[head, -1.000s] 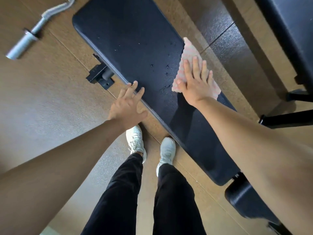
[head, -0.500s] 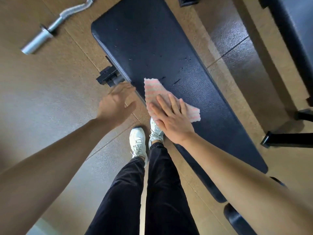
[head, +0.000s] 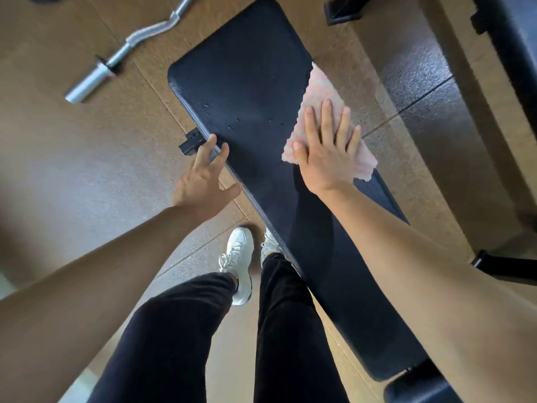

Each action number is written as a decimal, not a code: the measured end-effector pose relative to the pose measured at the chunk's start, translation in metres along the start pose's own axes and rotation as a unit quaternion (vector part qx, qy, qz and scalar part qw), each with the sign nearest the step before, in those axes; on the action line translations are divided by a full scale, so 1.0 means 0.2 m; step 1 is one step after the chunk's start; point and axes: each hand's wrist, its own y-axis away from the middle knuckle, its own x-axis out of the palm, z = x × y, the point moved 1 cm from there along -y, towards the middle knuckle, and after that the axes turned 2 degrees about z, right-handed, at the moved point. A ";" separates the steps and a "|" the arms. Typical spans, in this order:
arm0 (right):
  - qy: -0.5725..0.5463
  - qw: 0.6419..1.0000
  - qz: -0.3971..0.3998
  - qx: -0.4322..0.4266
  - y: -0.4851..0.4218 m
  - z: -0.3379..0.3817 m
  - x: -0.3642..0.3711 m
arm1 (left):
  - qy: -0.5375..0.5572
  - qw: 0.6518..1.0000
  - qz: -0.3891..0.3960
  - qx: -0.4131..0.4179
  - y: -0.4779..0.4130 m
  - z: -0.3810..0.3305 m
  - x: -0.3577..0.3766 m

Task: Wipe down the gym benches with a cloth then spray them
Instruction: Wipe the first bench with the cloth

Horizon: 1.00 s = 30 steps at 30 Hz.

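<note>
Your right grip (head: 325, 152) lies flat, fingers straight and slightly spread, pressing a pink-and-white striped cloth (head: 319, 91) onto the black padded bench (head: 247, 82). The cloth sits at the bench's right edge, and one corner sticks out past your fingertips toward the far end. Your left grip (head: 200, 181) is spread and holds nothing. Its fingertips and thumb are at the bench's left edge, just beside a black bracket (head: 190, 142) on the frame, though you cannot tell whether they press on the pad. A few water drops (head: 232, 127) dot the pad between your two grips. Your white shoes (head: 239, 257) stand on the brown floor (head: 72, 184) beside the bench. A silver curl bar (head: 122, 50) lies on the floor well to the left.
</note>
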 end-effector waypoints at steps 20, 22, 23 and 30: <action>0.046 0.988 0.039 -0.141 -0.10 0.15 -0.06 | 0.049 0.995 0.053 0.071 -0.04 0.20 -0.07; 0.043 0.995 0.043 -0.080 -0.25 0.15 -0.13 | 0.060 0.994 0.048 0.083 -0.05 0.22 -0.10; 0.040 0.997 0.046 -0.056 -0.31 0.16 -0.15 | 0.070 0.993 0.041 0.091 -0.06 0.23 -0.12; 0.024 0.995 0.045 -0.080 -0.28 0.45 -0.11 | 0.084 0.990 -0.066 0.094 -0.21 0.32 -0.27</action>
